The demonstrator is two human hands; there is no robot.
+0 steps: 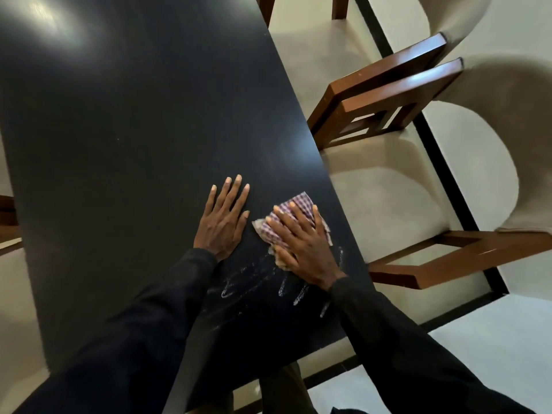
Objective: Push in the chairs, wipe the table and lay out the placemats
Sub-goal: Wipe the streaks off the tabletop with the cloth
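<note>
**Cloth under the right hand, near the bench's right edge**

The person leans over a dark, matte bench (134, 130), both arms in black sleeves. The left hand (222, 218) lies flat on the bare top, fingers straight and close together, holding nothing. Just beside it, the right hand (301, 243) presses down on a crumpled checked cloth (300, 203), fingers spread flat over it rather than curled round it. The red-and-white cloth pokes out past the fingertips and on both sides of the palm. It sits on the bench close to the right edge. Pale, chalky smears (254, 282) mark the surface between the hands and the person's body. Along that right edge stand two wooden-framed chairs with beige upholstery, the nearer chair (385, 198) and the farther chair (310, 61), their seat fronts meeting the bench's edge. A light floor (507, 339) with dark strips shows beyond.
</note>
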